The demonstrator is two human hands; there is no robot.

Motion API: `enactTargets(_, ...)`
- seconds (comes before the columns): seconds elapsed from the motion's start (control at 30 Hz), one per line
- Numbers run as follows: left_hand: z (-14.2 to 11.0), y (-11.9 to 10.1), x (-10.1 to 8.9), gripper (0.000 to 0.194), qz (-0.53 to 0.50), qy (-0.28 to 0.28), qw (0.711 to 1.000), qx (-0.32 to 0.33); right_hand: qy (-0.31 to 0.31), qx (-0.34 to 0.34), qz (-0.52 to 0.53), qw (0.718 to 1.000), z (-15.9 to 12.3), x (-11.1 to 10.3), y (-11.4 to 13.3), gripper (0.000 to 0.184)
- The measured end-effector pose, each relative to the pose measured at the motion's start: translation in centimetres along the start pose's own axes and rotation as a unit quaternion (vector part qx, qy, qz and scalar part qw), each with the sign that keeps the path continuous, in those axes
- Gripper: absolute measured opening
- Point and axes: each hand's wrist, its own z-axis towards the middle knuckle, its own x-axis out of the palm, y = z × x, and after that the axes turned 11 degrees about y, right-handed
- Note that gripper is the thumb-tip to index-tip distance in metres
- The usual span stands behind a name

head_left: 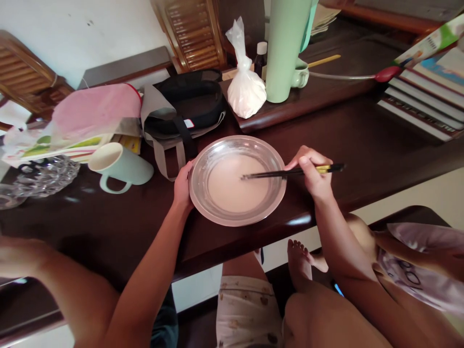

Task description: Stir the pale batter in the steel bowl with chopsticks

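A shiny metal bowl stands near the table's front edge, with a pale, cream-coloured mixture inside. Against its left side, my left hand grips the bowl, its fingers partly hidden by the wall. My right hand is closed around a pair of black chopsticks with gold bands near the back end. They reach over the right rim, and their coated tips touch the mixture near the middle of the bowl.
Behind the bowl are a knotted bag of white powder, a tall green flask and a black-and-grey bag. A pale mug and glass dish stand left, books right. Other people's arm and shirt flank me.
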Motion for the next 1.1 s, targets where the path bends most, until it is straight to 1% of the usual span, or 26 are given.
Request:
enactTargets(0.03,0.01,0.0,0.01,0.024,0.001,0.0,1.0,-0.003,-0.002,0.005,0.023,1.0,-0.02,0.0,-0.01,0.028)
enactTargets(0.07,0.01,-0.02,0.01,0.025,0.003,0.0,1.0,-0.006,0.016,0.008,0.034,0.999,-0.02,0.0,0.02,0.028)
enactTargets(0.13,-0.01,-0.05,0.04,0.024,0.007,-0.001,1.0,-0.006,0.073,0.008,0.007,0.997,0.0,0.0,0.15,0.025)
enactTargets(0.17,-0.03,-0.07,0.05,0.024,0.009,-0.002,1.0,-0.005,0.087,0.008,-0.019,0.996,0.02,0.0,0.2,0.023)
enactTargets(0.2,-0.05,-0.08,0.05,0.023,0.01,-0.003,1.0,-0.003,0.081,0.009,-0.038,0.996,0.02,-0.02,0.23,0.022)
enactTargets(0.23,-0.07,-0.08,0.05,0.023,0.009,-0.003,1.0,-0.002,0.057,0.009,-0.041,0.998,0.02,-0.04,0.24,0.024)
enactTargets(0.3,-0.12,-0.07,0.03,0.023,0.003,0.001,1.0,-0.002,0.006,0.013,-0.002,1.0,-0.02,-0.07,0.22,0.028)
enactTargets(0.33,-0.13,-0.06,0.01,0.023,-0.002,0.004,1.0,-0.003,0.004,0.016,0.022,1.0,-0.04,-0.08,0.22,0.03)
enactTargets(0.4,-0.15,-0.04,-0.01,0.023,-0.007,0.008,1.0,-0.006,0.048,0.016,0.033,0.998,-0.04,-0.06,0.25,0.028)
enactTargets(0.43,-0.16,-0.04,-0.02,0.023,-0.007,0.008,1.0,-0.007,0.074,0.016,0.014,0.997,-0.02,-0.04,0.26,0.026)
enactTargets(0.47,-0.15,-0.04,-0.02,0.023,-0.005,0.006,1.0,-0.006,0.086,0.015,-0.01,0.996,0.0,-0.03,0.27,0.023)
enactTargets(0.5,-0.14,-0.03,-0.02,0.023,-0.002,0.002,1.0,-0.004,0.078,0.015,-0.026,0.997,0.0,-0.03,0.24,0.022)
enactTargets(0.53,-0.13,-0.03,-0.02,0.023,0.001,-0.001,1.0,-0.001,0.052,0.013,-0.025,0.998,-0.01,-0.04,0.2,0.023)
enactTargets(0.6,-0.09,-0.02,-0.03,0.023,0.006,-0.003,1.0,0.002,-0.003,0.014,0.027,1.0,-0.08,-0.05,0.09,0.026)
enactTargets(0.63,-0.07,-0.01,-0.05,0.023,0.009,-0.002,1.0,0.001,-0.008,0.018,0.059,0.998,-0.12,-0.05,0.05,0.027)
enactTargets(0.67,-0.06,-0.01,-0.07,0.024,0.012,0.0,1.0,-0.001,0.007,0.022,0.078,0.997,-0.15,-0.05,0.04,0.027)
enactTargets(0.7,-0.05,-0.01,-0.09,0.024,0.016,0.003,1.0,-0.002,0.034,0.025,0.077,0.996,-0.17,-0.05,0.06,0.026)
enactTargets(0.77,-0.05,-0.01,-0.1,0.023,0.025,0.004,1.0,0.001,0.078,0.028,0.022,0.996,-0.16,-0.05,0.12,0.022)
enactTargets(0.8,-0.07,-0.02,-0.08,0.022,0.029,0.003,1.0,0.003,0.074,0.026,-0.007,0.997,-0.15,-0.06,0.13,0.022)
enactTargets(0.83,-0.08,-0.03,-0.05,0.022,0.03,0.002,1.0,0.006,0.053,0.022,-0.019,0.998,-0.15,-0.07,0.13,0.022)
enactTargets(0.9,-0.12,-0.05,0.03,0.022,0.026,-0.001,1.0,0.01,-0.002,0.017,0.016,1.0,-0.15,-0.08,0.07,0.025)
enactTargets(0.93,-0.14,-0.06,0.06,0.022,0.021,-0.002,1.0,0.007,-0.01,0.019,0.044,0.999,-0.15,-0.07,0.06,0.026)
enactTargets(0.97,-0.15,-0.07,0.09,0.022,0.015,-0.003,1.0,0.005,0.002,0.022,0.062,0.998,-0.15,-0.06,0.07,0.026)
enactTargets(1.0,-0.16,-0.09,0.11,0.022,0.011,-0.004,1.0,0.002,0.029,0.025,0.062,0.997,-0.13,-0.05,0.1,0.026)
enactTargets(1.07,-0.16,-0.11,0.14,0.022,0.01,-0.004,1.0,-0.002,0.078,0.029,0.014,0.996,-0.09,-0.04,0.19,0.025)
enactTargets(1.1,-0.16,-0.12,0.14,0.022,0.013,-0.003,1.0,-0.002,0.079,0.028,-0.012,0.996,-0.07,-0.05,0.22,0.024)
